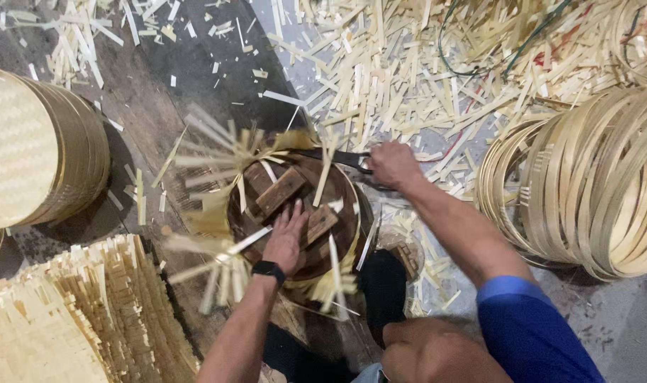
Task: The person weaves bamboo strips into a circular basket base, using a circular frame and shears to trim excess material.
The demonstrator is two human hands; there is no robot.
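My left hand [286,237], a dark watch on its wrist, presses flat on a round dark wooden form [295,206] with wooden blocks on top. Pale bamboo strips [217,159] stick out all round the form's rim, blurred on the left side. My right hand [393,164] is closed on the handle of black shears [337,157], whose blades reach left along the form's far edge among the strips. My blue sleeve [529,326] and a knee show at the bottom.
A stack of woven bamboo lids [32,152] stands at the left. Bundled bamboo strips [75,312] lie at the lower left. Several bamboo hoops [593,184] lean at the right. Cut bamboo scraps [394,64] litter the floor beyond the form.
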